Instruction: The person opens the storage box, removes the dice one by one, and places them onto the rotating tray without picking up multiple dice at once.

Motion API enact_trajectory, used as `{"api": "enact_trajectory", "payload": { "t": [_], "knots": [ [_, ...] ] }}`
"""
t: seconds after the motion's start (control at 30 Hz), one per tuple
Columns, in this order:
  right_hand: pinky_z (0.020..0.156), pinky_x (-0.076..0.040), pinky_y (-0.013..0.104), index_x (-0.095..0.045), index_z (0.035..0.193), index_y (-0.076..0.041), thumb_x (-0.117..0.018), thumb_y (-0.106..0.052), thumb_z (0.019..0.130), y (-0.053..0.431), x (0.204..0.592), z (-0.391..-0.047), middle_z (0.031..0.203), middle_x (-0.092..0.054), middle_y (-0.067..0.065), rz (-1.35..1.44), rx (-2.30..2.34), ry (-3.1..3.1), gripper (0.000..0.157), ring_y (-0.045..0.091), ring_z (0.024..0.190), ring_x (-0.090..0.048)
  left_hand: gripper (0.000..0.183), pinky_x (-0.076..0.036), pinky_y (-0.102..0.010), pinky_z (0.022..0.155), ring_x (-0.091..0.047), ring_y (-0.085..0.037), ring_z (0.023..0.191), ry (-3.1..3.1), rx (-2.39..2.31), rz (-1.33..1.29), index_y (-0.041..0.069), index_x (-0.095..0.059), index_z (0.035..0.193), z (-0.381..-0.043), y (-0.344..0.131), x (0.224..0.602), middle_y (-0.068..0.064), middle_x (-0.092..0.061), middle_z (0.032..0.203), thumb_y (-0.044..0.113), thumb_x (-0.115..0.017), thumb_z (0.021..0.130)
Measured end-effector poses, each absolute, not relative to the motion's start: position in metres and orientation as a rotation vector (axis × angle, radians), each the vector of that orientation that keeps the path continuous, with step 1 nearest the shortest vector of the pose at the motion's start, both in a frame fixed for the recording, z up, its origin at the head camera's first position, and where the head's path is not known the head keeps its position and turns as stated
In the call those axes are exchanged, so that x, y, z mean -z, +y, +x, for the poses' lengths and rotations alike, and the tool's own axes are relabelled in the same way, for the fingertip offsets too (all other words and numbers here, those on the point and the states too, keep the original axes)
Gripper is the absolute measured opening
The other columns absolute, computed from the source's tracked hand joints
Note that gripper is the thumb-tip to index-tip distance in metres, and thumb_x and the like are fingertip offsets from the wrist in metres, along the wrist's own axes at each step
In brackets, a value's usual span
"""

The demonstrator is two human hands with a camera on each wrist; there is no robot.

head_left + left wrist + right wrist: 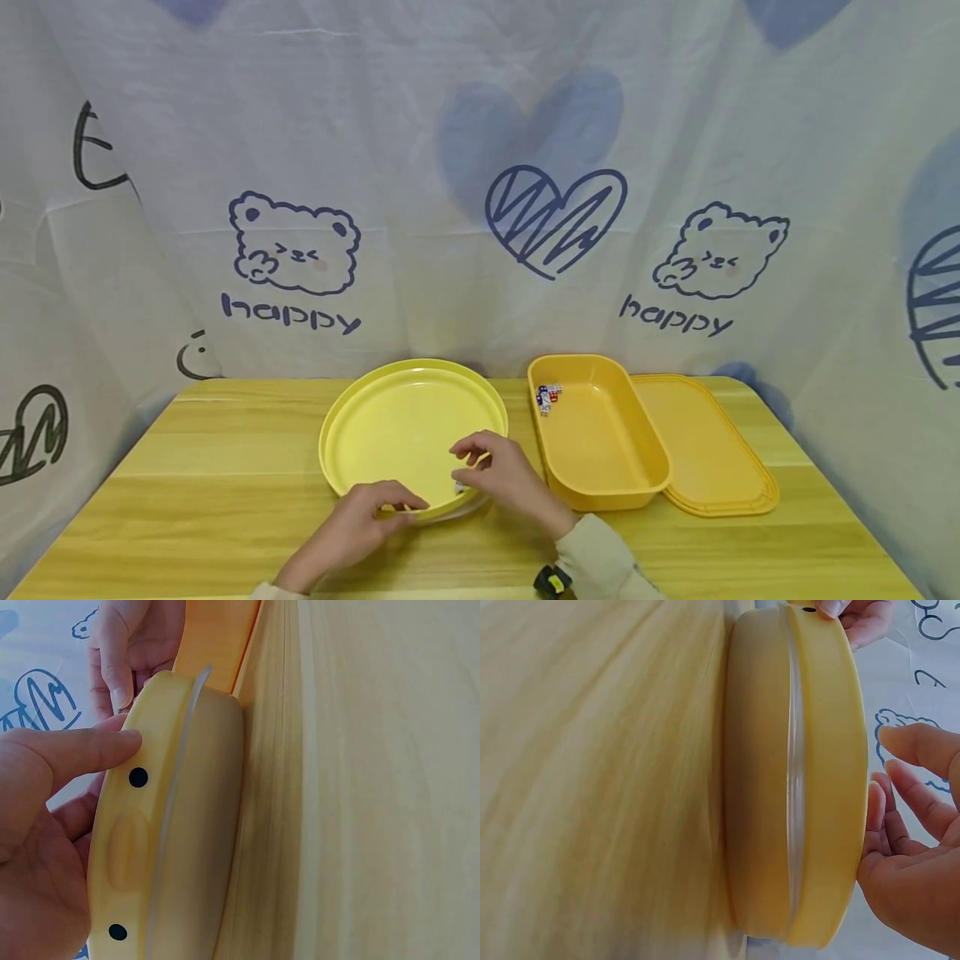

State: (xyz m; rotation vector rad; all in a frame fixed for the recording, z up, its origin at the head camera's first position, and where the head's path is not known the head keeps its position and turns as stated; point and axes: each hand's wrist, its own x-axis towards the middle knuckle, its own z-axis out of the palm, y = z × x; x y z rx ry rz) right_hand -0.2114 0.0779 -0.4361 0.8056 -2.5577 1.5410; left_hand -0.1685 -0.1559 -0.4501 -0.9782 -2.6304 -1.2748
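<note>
My left hand (372,517) grips the near rim of a round yellow tray (397,425), its thumb (112,748) against the outer wall and the other fingers over the inner side. Two black dots and a raised oval mark that wall in the left wrist view. Over the tray's right front edge is my right hand (506,475), thumb and forefinger apart with nothing between them in the right wrist view. A small white die (460,487) shows inside the tray by the right thumb, partly hidden. Several white, red and blue dice (547,398) lie in the far left corner of an orange rectangular box (600,442).
An orange lid (708,442) lies flat on the wood-grain table (225,483), partly beneath the box's right side. A white printed cloth (420,250) hangs behind the table and at both sides. My right wrist wears a black band (552,582).
</note>
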Motion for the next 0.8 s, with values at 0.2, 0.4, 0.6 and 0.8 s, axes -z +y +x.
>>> {"api": "enact_trajectory", "payload": {
  "t": [0.2, 0.4, 0.6, 0.8],
  "knots": [
    [0.07, -0.049, 0.023, -0.068, 0.101, 0.004, -0.075, -0.004, 0.082, 0.078, 0.436, -0.212, 0.094, -0.064, 0.014, 0.807, -1.55, -2.559, 0.022, 0.021, 0.082, -0.056, 0.014, -0.05, -0.029, 0.075, -0.059, -0.006, 0.086, -2.639, 1.284, -0.964, 0.013, -0.075, 0.101, -0.169, -0.156, 0.45, 0.007, -0.069, 0.095, 0.008, -0.069, 0.089],
    [0.069, -0.049, 0.023, -0.069, 0.1, 0.004, -0.075, -0.004, 0.081, 0.077, 0.436, -0.212, 0.095, -0.064, 0.014, 0.813, -1.577, -2.552, 0.022, 0.021, 0.082, -0.056, 0.015, -0.05, -0.028, 0.074, -0.058, -0.006, 0.085, -2.643, 1.279, -0.958, 0.013, -0.075, 0.101, -0.169, -0.157, 0.449, 0.007, -0.069, 0.095, 0.007, -0.069, 0.088],
    [0.071, -0.049, 0.024, -0.069, 0.102, 0.002, -0.074, -0.006, 0.083, 0.076, 0.435, -0.213, 0.097, -0.064, 0.013, 0.801, -1.581, -2.582, 0.022, 0.018, 0.085, -0.056, 0.014, -0.049, -0.028, 0.073, -0.058, -0.006, 0.085, -2.651, 1.299, -0.955, 0.012, -0.074, 0.101, -0.169, -0.159, 0.449, 0.007, -0.069, 0.095, 0.008, -0.068, 0.089],
    [0.073, -0.05, 0.026, -0.069, 0.105, -0.001, -0.072, -0.008, 0.085, 0.081, 0.419, -0.212, 0.102, -0.065, 0.012, 0.831, -1.568, -2.574, 0.022, 0.023, 0.089, -0.057, 0.014, -0.05, -0.028, 0.073, -0.058, -0.006, 0.086, -2.659, 1.311, -0.972, 0.012, -0.074, 0.102, -0.17, -0.159, 0.449, 0.006, -0.069, 0.096, 0.009, -0.067, 0.09]
  ]
}}
